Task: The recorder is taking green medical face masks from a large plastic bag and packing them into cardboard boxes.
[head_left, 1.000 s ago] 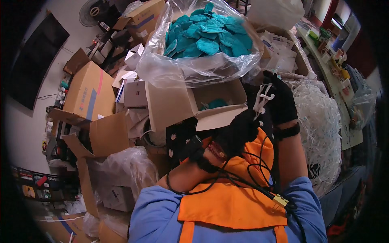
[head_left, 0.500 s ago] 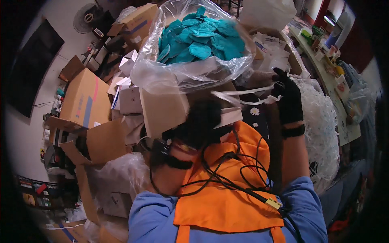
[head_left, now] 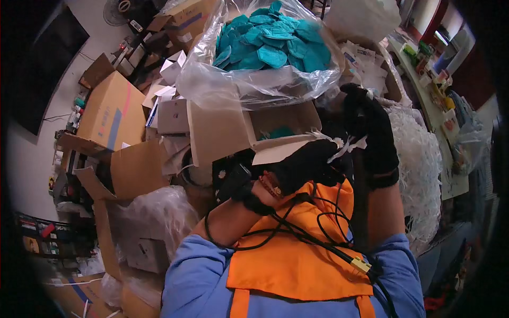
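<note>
Both of my hands wear black gloves. My right hand is raised at the right, fingers bent around thin white straps. My left hand reaches across my orange apron, and its fingertips close on the lower end of the straps, close to the right hand. Just beyond the left hand is an open cardboard box with a teal fabric piece inside. Past it, a clear plastic bag holds a heap of teal pad-shaped pieces.
A pile of tangled white strings lies right of my right arm. Large open cartons and white boxes crowd the left. Black cables hang across my apron. A long cluttered table runs along the right.
My left hand has moved right, from in front of the open box to the straps. The straps, stretched out before, are now bunched between both hands. The teal piece in the box is uncovered.
</note>
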Demonstrator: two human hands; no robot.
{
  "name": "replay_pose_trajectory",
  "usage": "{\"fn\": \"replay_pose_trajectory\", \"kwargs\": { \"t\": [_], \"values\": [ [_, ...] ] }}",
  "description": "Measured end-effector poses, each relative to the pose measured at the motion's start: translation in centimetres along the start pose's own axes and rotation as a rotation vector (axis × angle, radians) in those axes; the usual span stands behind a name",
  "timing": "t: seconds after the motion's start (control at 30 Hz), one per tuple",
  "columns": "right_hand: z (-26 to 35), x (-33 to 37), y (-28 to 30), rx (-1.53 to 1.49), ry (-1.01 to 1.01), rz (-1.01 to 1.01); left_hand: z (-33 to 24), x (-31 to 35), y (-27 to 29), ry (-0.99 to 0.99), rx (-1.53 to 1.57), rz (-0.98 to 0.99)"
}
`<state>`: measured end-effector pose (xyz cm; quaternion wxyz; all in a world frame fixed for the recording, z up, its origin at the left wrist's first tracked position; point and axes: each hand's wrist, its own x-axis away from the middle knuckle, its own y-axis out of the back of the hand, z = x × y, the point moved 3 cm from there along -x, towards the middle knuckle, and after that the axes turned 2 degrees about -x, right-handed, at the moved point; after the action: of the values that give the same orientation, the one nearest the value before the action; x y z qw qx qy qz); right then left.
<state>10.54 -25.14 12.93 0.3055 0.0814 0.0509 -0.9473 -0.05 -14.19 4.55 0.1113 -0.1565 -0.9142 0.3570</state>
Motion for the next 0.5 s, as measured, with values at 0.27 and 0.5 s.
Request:
{"fn": "replay_pose_trajectory", "kwargs": {
  "t": [0.27, 0.5],
  "values": [
    [-2.4, -1.0, 1.5, -0.309, -0.092, -0.002, 1.6, 0.0, 1.6, -0.301, -0.623, 0.001],
    [-1.8, -0.5, 2.1, -0.351, -0.087, -0.061, 0.6, 2.7, -0.9, -0.161, -0.172, -0.031]
  ]
}}
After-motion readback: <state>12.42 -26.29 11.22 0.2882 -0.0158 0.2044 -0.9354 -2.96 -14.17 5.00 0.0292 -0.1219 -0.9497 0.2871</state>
